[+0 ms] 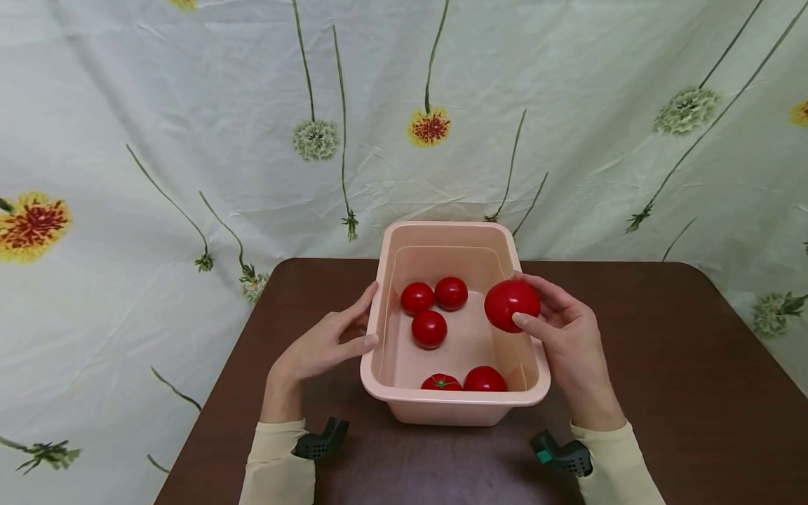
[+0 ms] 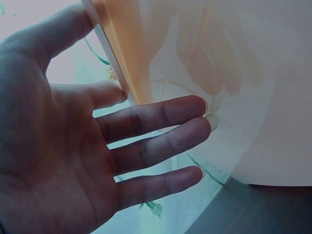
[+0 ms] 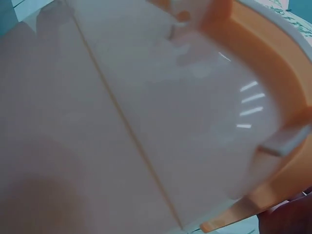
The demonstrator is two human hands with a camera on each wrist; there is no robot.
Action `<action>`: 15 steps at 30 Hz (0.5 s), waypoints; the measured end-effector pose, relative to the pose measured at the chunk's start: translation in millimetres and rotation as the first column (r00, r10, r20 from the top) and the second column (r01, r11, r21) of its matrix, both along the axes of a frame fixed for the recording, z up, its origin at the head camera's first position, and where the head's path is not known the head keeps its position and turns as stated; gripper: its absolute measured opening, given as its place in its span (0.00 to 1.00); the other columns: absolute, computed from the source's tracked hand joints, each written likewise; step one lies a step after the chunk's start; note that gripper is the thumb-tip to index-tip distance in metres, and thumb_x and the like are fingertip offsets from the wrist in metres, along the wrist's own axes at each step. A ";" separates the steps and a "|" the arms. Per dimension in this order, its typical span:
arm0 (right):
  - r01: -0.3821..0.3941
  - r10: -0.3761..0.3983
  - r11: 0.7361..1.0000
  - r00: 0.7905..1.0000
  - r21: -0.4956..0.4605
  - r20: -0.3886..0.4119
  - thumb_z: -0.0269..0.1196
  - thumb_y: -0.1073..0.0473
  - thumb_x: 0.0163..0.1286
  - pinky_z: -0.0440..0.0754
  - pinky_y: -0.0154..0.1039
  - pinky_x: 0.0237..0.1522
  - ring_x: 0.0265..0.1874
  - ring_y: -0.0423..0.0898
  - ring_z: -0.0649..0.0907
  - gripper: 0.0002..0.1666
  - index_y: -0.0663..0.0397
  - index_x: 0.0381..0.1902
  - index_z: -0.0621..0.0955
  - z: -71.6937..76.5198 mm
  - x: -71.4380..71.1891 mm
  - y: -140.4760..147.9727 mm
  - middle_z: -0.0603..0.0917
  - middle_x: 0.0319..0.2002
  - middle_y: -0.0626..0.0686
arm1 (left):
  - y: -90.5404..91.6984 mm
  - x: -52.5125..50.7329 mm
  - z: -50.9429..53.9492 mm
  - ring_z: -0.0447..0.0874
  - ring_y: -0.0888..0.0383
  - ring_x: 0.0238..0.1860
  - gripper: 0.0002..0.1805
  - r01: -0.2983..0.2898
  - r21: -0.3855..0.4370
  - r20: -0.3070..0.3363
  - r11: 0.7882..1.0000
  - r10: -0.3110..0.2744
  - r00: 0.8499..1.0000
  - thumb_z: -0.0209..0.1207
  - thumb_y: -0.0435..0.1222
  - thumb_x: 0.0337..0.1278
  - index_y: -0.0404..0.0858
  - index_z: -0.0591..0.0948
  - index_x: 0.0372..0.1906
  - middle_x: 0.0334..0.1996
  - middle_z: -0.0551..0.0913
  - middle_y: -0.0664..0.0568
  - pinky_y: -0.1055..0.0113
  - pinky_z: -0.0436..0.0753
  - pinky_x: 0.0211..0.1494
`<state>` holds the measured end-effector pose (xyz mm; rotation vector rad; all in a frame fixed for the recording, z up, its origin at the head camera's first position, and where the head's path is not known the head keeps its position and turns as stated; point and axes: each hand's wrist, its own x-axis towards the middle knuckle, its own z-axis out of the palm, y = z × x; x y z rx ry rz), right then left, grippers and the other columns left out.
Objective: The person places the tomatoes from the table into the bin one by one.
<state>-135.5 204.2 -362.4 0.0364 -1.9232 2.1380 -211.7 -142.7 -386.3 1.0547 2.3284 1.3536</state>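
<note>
A pale pink plastic basin (image 1: pixel 453 397) stands on the table, with several red tomatoes (image 1: pixel 429 329) lying inside. One near the front wall shows a green calyx; the front wall partly covers it and its neighbour. My left hand (image 1: pixel 325 342) rests against the basin's left rim. In the left wrist view, its thumb and index finger touch the rim while the other fingers extend beside the outer wall. My right hand (image 1: pixel 574 344) holds a red tomato (image 1: pixel 510 305) between thumb and fingers above the basin's right side. The right wrist view shows mostly the basin wall (image 3: pixel 122 161).
The dark brown table (image 1: pixel 669 365) spreads out on both sides of the basin. Behind it hangs a pale cloth (image 1: pixel 568 63) printed with flowers. A dark device (image 1: pixel 320 440) is worn on the left wrist, and another (image 1: pixel 562 454) on the right.
</note>
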 end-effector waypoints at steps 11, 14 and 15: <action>0.038 -0.037 0.998 0.999 0.042 -0.008 0.69 0.63 0.61 0.82 0.33 0.50 0.55 0.43 0.82 0.35 0.56 0.66 0.73 -2.4 0.0 -4.1 0.79 0.62 0.50 | 0.0 0.8 0.4 0.85 0.59 0.51 0.43 -0.007 -0.008 0.002 1.000 0.007 1.000 0.57 0.42 0.65 0.51 0.47 0.78 0.58 0.81 0.45 0.69 0.81 0.56; 0.053 -0.052 0.998 0.999 0.036 -0.014 0.68 0.62 0.62 0.80 0.33 0.53 0.60 0.46 0.81 0.33 0.56 0.66 0.73 -2.4 -0.1 -4.6 0.79 0.63 0.51 | 0.0 0.9 0.2 0.85 0.60 0.51 0.43 -0.006 -0.004 0.002 1.000 0.006 1.000 0.57 0.42 0.65 0.51 0.47 0.78 0.57 0.82 0.47 0.71 0.81 0.55; 0.056 -0.055 0.998 0.998 0.034 -0.017 0.68 0.62 0.63 0.80 0.33 0.53 0.61 0.48 0.80 0.32 0.56 0.65 0.74 -2.3 -0.1 -4.6 0.79 0.63 0.51 | 0.0 0.8 -0.1 0.85 0.60 0.51 0.43 -0.005 -0.003 0.001 1.000 0.005 1.000 0.57 0.42 0.65 0.50 0.47 0.78 0.56 0.82 0.48 0.71 0.81 0.55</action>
